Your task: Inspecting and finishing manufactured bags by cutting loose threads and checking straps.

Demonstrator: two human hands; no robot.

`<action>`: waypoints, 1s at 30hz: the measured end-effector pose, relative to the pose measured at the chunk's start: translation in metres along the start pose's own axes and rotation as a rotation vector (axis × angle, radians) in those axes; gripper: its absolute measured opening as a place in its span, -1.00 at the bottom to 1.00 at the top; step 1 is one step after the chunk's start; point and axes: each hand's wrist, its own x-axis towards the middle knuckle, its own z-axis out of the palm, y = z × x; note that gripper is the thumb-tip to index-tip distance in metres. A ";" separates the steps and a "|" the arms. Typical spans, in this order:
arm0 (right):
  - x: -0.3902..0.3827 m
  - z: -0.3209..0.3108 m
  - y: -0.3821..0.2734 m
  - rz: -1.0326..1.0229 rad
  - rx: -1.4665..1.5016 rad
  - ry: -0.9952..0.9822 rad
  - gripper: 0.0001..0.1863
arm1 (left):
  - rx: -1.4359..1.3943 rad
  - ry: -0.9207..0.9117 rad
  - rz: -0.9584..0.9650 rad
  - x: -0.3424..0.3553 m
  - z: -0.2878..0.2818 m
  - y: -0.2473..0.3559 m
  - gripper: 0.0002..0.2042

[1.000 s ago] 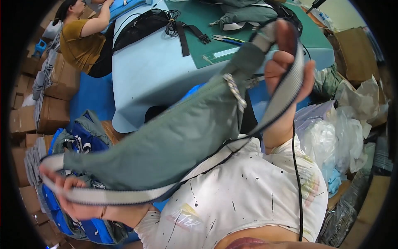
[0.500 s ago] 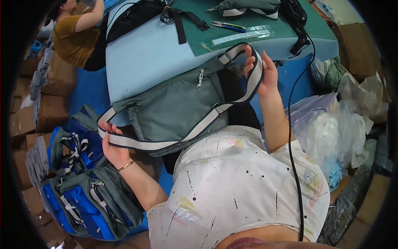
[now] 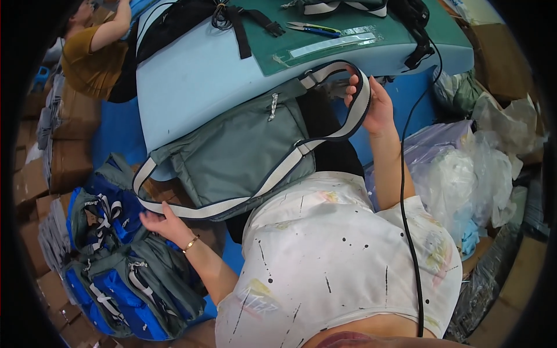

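Observation:
A grey-green fabric bag point(image 3: 243, 153) with a zip pull lies over the near edge of the light blue table point(image 3: 185, 87) and my lap. Its long white webbing strap point(image 3: 272, 177) with dark edging runs in a loop around it. My left hand point(image 3: 159, 221) holds the strap's lower left end, palm up, fingers curled under it. My right hand point(image 3: 374, 104) is raised at the upper right, gripping the strap's other loop near the table edge.
A green cutting mat point(image 3: 348, 35) on the table carries scissors point(image 3: 313, 27), a clear ruler and black straps. A pile of blue and grey bags point(image 3: 116, 272) lies at my lower left. Another person in a mustard shirt point(image 3: 93, 58) sits far left. Cardboard boxes and plastic wrap surround me.
The bag has come down from in front of the camera to the table edge and my lap. Both hands moved down and apart, still holding the strap.

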 end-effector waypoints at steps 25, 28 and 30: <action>0.052 0.008 0.139 -0.128 -2.141 -0.050 -0.64 | 0.267 -0.919 0.757 -0.130 0.084 0.035 -0.44; 0.073 -0.016 0.149 -0.112 -2.124 -0.012 -0.64 | 0.252 -0.903 0.738 -0.131 0.084 0.028 -0.46; 0.079 -0.021 0.150 -0.068 -2.114 -0.022 -0.64 | 0.241 -0.898 0.738 -0.131 0.084 0.025 -0.47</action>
